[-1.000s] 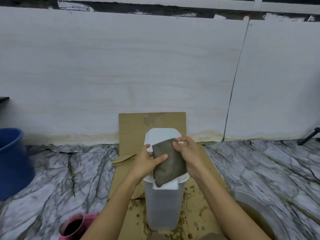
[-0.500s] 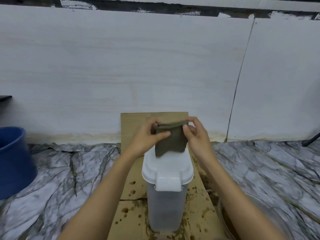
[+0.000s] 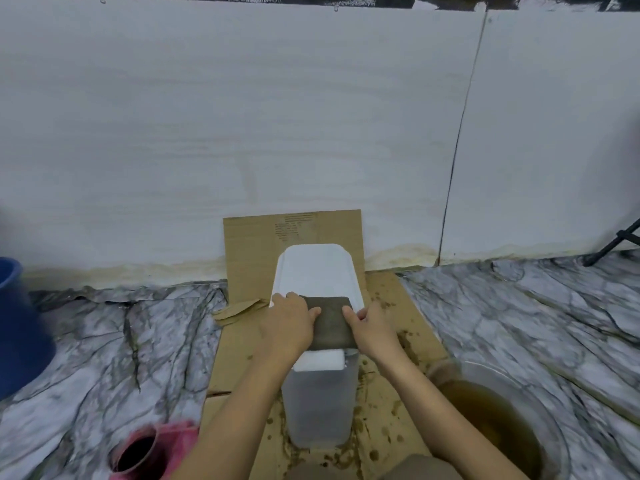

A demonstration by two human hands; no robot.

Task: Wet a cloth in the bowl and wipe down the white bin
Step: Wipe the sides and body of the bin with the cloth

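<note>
On the cardboard (image 3: 242, 355), centre: bin (image 3: 320, 403) upright, white lid (image 3: 317, 268) shut, body translucent.
Cloth (image 3: 330, 323): grey-brown, folded flat, lying on the lid's near half.
Left hand (image 3: 289, 325): at the cloth's 9 o'clock edge, palm down, fingers together, thumb (image 3: 313, 311) laid over the cloth.
Right hand (image 3: 372, 327): at the cloth's 3 o'clock edge, fingers curled, thumb on the cloth; both hands press it to the lid.
Bowl (image 3: 554, 420): at 4 o'clock from the bin, holding brown water.
Cardboard: spotted with brown drips around the bin.
Blue tub (image 3: 17, 327): at 9 o'clock, well apart.
Pink cup (image 3: 149, 452): at 7 o'clock, blurred.
</note>
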